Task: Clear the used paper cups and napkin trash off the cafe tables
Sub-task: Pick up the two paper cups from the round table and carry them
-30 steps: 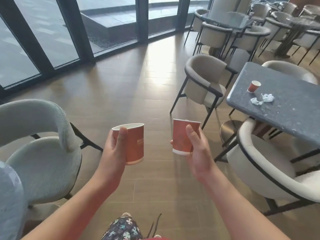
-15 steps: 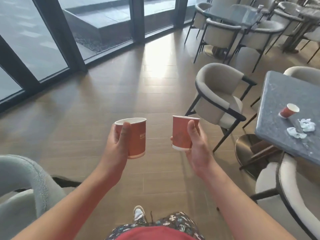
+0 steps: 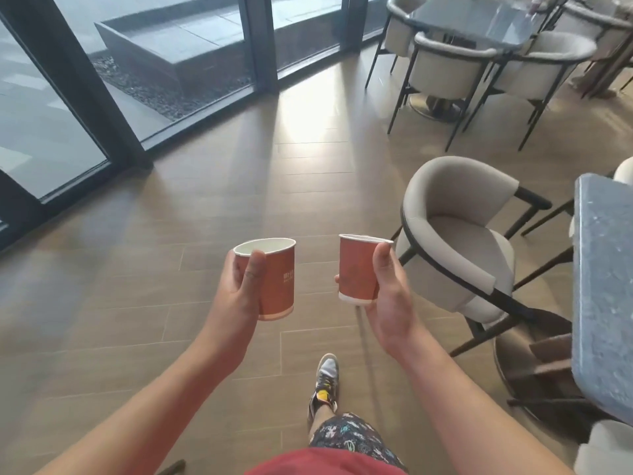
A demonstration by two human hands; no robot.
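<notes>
1. My left grip (image 3: 236,296) is curled round the left cup (image 3: 277,279), a red paper cup with a white rim. My thumb lies up its near side to just under the rim. The other fingers wrap the far side, out of sight.
2. The left cup is upright in the air over the wooden floor (image 3: 205,207), with its mouth facing up and its pale inside showing. I cannot tell whether anything is in it. There is faint print on its side, too small to read.
3. My right grip (image 3: 390,303) is curled round the right cup (image 3: 356,269), a red paper cup of the same kind. My thumb runs up its near right side to the rim, and one fingertip shows at its left edge.
4. The right cup is roughly upright, at about the same height as the left cup. The two are apart, with bare floor visible between them.
5. At the right edge is a blue-grey speckled surface (image 3: 603,286). A cream armchair (image 3: 459,241) on a black frame stands between it and my right grip.
6. At the top right, cream chairs (image 3: 445,66) stand round a dark far surface (image 3: 472,18). Tall glass panes (image 3: 44,132) in dark frames run along the left.
7. Below my arms, my shoe (image 3: 325,382) is on the floor.
</notes>
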